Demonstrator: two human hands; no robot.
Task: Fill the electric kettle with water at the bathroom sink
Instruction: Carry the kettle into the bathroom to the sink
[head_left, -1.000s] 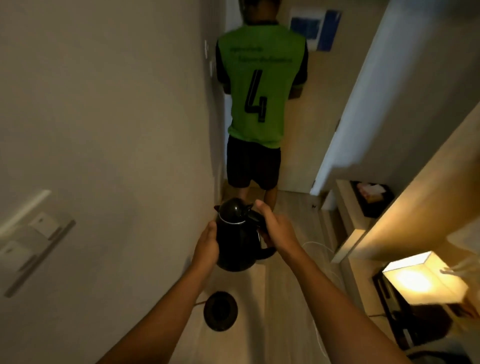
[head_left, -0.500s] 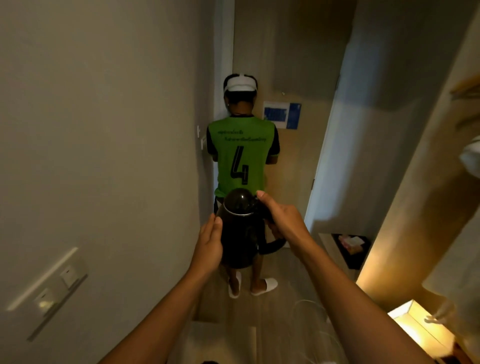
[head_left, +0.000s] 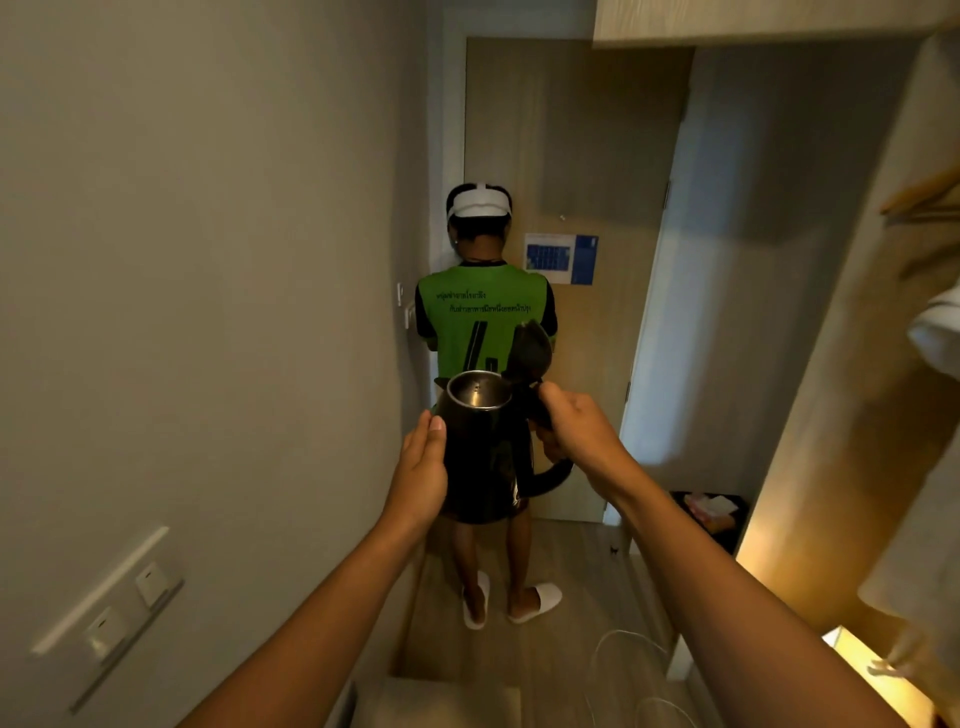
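Observation:
I hold a black electric kettle upright in front of me in a narrow hallway. Its lid stands flipped up, and the shiny metal inside shows through the round mouth. My right hand is wrapped around the handle at the kettle's right, thumb near the lid hinge. My left hand lies flat against the kettle's left side. No sink is in view.
A person in a green numbered shirt and white slippers stands just ahead with their back to me, in front of a wooden door. A grey wall with switches is on my left. A lit lamp and wooden panelling are on the right.
The kettle's lid, closed in both earlier frames, is now flipped up. My view has tilted up from the floor toward the door, and the kettle base on the floor has left the view.

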